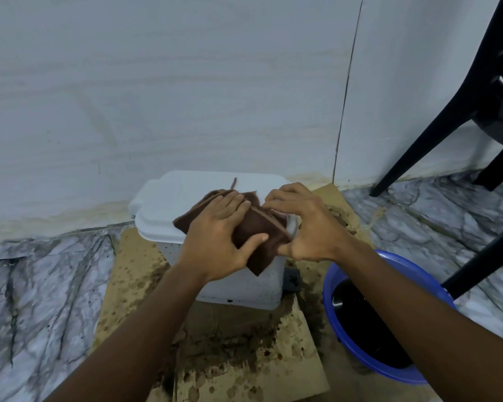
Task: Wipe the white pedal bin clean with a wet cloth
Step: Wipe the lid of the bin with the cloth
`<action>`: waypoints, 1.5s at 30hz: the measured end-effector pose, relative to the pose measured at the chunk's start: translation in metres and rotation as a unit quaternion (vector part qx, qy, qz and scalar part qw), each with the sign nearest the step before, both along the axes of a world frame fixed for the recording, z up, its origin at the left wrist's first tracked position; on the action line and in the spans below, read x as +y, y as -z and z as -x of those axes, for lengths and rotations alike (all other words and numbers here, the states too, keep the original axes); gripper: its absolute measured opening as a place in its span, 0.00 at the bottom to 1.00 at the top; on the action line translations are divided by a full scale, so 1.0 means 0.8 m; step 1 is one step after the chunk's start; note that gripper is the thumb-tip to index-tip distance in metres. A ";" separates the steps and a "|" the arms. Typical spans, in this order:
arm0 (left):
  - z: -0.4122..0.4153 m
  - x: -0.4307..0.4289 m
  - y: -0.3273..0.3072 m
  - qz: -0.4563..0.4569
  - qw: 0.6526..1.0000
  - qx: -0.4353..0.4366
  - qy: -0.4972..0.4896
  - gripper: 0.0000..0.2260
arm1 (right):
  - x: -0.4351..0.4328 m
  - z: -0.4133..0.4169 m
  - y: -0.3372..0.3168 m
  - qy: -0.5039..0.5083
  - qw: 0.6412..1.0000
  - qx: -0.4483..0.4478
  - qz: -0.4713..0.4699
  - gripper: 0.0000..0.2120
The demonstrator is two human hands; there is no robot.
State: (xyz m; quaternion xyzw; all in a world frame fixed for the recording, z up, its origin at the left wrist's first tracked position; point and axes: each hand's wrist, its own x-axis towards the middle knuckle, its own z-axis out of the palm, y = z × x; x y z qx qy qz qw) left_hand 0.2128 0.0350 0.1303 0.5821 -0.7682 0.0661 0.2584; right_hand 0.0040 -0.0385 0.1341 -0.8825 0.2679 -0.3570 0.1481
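The white pedal bin (169, 198) stands on wet cardboard against the wall, lid closed, its front speckled with dark spots. A brown cloth (259, 224) lies folded on the right part of the lid and hangs over the front edge. My left hand (221, 242) lies flat on the cloth, fingers straight, thumb spread onto it. My right hand (302, 224) is at the cloth's right edge with fingers curled, pinching a fold of it. The black pedal (291, 280) shows at the bin's lower right.
A blue basin (346, 271) of dark water sits on the floor right of the bin, under my right forearm. Black chair legs (436, 132) stand at the right. Stained cardboard (244, 343) covers the marble-pattern floor (41, 285) under and before the bin.
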 end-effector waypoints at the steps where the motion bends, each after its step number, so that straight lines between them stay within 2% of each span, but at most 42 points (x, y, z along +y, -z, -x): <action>1: -0.013 0.003 0.001 -0.003 1.000 0.008 -0.001 0.33 | 0.001 0.000 -0.001 0.005 1.000 -0.007 0.005 0.32; 6: -0.042 0.009 0.001 -0.015 0.999 0.026 -0.030 0.34 | 0.001 0.001 -0.006 0.031 0.999 -0.006 0.016 0.38; 12: -0.014 0.006 0.004 -0.003 0.999 0.024 -0.032 0.31 | -0.007 0.000 0.000 0.030 0.997 0.029 -0.072 0.42; 17: -0.010 0.006 0.002 -0.007 0.999 0.032 -0.035 0.33 | -0.013 0.000 0.004 0.003 0.998 0.044 -0.040 0.39; 23: 0.021 -0.006 -0.002 -0.010 1.000 -0.003 -0.011 0.30 | -0.014 -0.006 0.010 0.005 0.999 0.027 -0.018 0.35; 27: -0.023 0.000 -0.001 -0.008 0.999 0.035 0.025 0.30 | -0.009 -0.003 0.015 0.005 1.000 0.018 -0.021 0.37; 30: -0.070 0.010 0.000 -0.008 0.998 0.060 -0.029 0.33 | -0.005 -0.003 0.016 0.017 0.999 0.021 -0.031 0.38; 33: -0.061 0.013 0.003 -0.011 0.996 0.063 -0.063 0.36 | -0.004 -0.004 0.018 0.019 0.999 0.018 -0.022 0.38; 39: 0.018 -0.006 0.005 0.007 1.000 0.018 -0.002 0.33 | -0.007 -0.004 0.022 0.014 1.000 0.001 -0.023 0.35; 45: -0.052 -0.003 -0.006 -0.003 0.999 0.014 0.034 0.30 | -0.003 -0.001 0.017 0.021 0.999 0.012 -0.044 0.39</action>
